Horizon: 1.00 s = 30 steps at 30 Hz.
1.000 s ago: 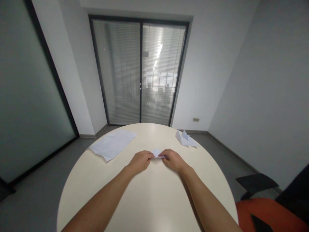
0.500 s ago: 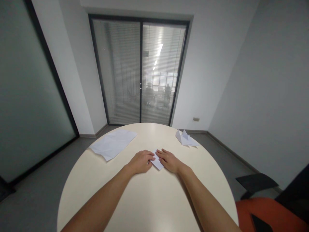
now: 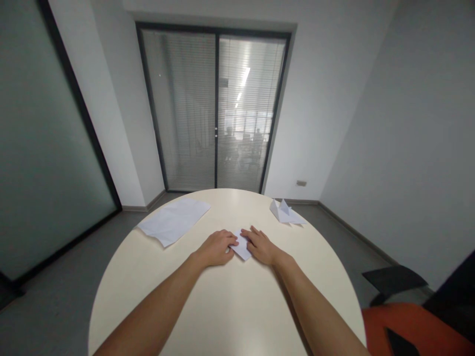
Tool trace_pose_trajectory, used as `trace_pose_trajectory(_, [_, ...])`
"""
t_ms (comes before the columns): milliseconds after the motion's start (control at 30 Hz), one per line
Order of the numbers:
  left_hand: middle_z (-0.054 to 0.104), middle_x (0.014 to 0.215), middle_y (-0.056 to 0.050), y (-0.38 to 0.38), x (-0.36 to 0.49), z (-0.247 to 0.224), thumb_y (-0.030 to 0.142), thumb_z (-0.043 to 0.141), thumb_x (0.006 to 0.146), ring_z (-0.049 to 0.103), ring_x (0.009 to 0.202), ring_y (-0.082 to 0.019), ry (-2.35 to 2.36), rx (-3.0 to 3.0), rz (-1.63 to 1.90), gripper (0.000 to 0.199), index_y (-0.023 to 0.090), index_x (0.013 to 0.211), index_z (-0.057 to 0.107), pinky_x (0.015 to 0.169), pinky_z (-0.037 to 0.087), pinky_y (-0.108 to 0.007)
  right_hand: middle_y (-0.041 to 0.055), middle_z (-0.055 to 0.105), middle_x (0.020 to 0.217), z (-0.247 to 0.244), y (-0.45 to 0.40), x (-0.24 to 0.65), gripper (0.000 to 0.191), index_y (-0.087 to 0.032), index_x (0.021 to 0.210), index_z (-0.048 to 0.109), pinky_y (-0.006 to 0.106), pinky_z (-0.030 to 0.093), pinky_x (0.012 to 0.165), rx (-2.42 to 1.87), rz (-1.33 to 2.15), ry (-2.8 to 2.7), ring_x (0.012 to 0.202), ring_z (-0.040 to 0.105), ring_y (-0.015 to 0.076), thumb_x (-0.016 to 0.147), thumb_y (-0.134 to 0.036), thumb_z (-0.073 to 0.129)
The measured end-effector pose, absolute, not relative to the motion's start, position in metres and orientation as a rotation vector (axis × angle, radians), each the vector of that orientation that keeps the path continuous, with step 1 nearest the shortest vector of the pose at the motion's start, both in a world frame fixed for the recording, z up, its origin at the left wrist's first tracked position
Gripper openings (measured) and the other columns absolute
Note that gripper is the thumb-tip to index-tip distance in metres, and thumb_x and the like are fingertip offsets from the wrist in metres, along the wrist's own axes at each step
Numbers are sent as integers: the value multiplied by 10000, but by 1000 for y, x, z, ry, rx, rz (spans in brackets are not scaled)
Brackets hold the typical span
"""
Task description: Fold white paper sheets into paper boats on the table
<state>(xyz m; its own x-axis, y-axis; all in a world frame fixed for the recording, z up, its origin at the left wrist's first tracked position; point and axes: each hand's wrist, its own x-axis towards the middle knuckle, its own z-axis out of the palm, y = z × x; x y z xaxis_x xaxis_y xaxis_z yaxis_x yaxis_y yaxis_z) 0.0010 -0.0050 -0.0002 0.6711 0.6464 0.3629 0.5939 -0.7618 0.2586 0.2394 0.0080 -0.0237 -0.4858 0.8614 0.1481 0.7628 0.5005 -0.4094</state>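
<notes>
A small folded white paper [image 3: 242, 248] lies on the round cream table [image 3: 222, 306], between my two hands. My left hand [image 3: 218, 247] grips its left edge, with the fingers curled and the thumb beneath them. On the paper's right side rests my right hand [image 3: 260, 245], palm down, its fingers somewhat spread and pressing on the paper's upper right part.
At the table's back left lies a large creased white sheet [image 3: 175, 220]. Folded white paper shapes [image 3: 285, 212] stand at the back right. An orange chair [image 3: 415, 326] with a black armrest is beyond the table's right edge.
The fingers of my right hand have lifted and spread slightly, uncovering a little more of the paper. My left hand has hardly moved.
</notes>
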Motion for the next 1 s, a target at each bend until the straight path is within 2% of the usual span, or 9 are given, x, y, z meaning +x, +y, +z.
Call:
trace_pose_trajectory(167, [690,1167,-59,-6,1,1,151,593,775,589,1097,-242,998,2766,666,351,230,1091,723,990,454,-376,78,457,1514,-23,8,240,494,-225,1392,527,565,243,1166,-1316,371,-2414,1463,269,317,904,-202,454])
trace_pose_trajectory(333, [692,1138,-57,-7,0,3,155,591,780,594,1074,-238,993,2791,670,328,225,1075,718,981,449,-363,89,545,1438,-19,10,242,472,-192,1354,580,486,303,1162,-1198,323,-2411,1407,383,277,899,-174,453])
trace_pose_trajectory(433, [697,1118,-60,-6,-1,2,163,589,787,601,1068,-240,1008,2804,660,319,227,1073,716,980,445,-367,90,656,1288,-9,9,245,362,-196,1193,699,432,354,1127,-1133,255,-2404,1267,526,252,887,-201,506])
trace_pose_trajectory(500, [699,1109,-64,-5,-2,2,165,592,788,604,1070,-243,1039,2801,654,321,233,1076,716,975,446,-372,79,707,1165,-2,8,248,287,-214,1062,756,394,430,1042,-1151,239,-2365,1139,591,242,867,-210,546])
trace_pose_trajectory(600, [700,1116,-65,-4,-3,0,176,603,792,606,1077,-246,1062,2801,666,322,232,1087,718,985,439,-379,70,732,1059,3,7,250,268,-224,1001,778,366,466,964,-1187,288,-2356,1039,614,234,858,-200,553])
trace_pose_trajectory(767, [678,1163,-63,-3,-4,-1,198,570,862,606,1080,-227,1047,2827,732,290,234,1099,733,1019,407,-378,90,708,1093,3,7,250,269,-219,984,787,353,450,961,-1232,257,-2343,1053,597,236,837,-171,567])
trace_pose_trajectory(1000, [688,964,-54,-1,-6,1,203,522,922,621,919,-198,1053,2870,691,284,229,1108,734,925,437,-364,64,748,933,7,7,251,262,-194,956,785,258,481,741,-1325,382,-2297,788,650,172,807,-154,573])
